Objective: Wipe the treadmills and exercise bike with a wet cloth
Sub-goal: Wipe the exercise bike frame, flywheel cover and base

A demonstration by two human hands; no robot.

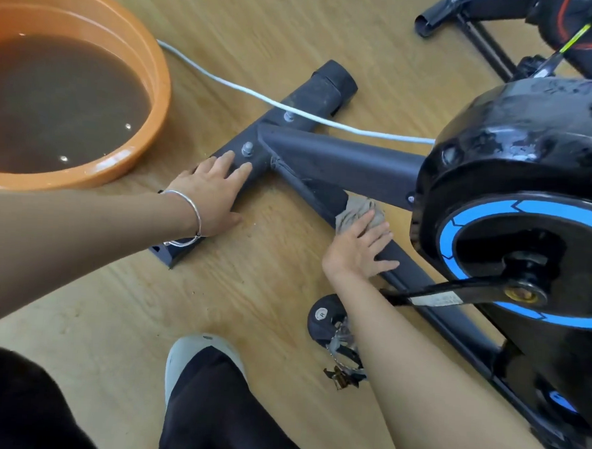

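A black exercise bike (518, 140) with a blue-ringed flywheel cover fills the right side. Its floor stabiliser bar (308, 98) runs diagonally across the middle. My left hand (214, 192), a silver bangle on the wrist, rests flat on that bar with fingers straight. My right hand (358, 248) presses a grey wet cloth (357, 210) with spread fingers onto the lower frame tube (408, 275) that leads toward the flywheel. Most of the cloth lies under my palm.
An orange basin (157, 90) of murky brown water sits on the wooden floor at the left. A white cable (226, 83) crosses the bar. The bike's pedal (330, 322) and crank hang by my right forearm. Another machine's black frame (469, 27) stands at the top right.
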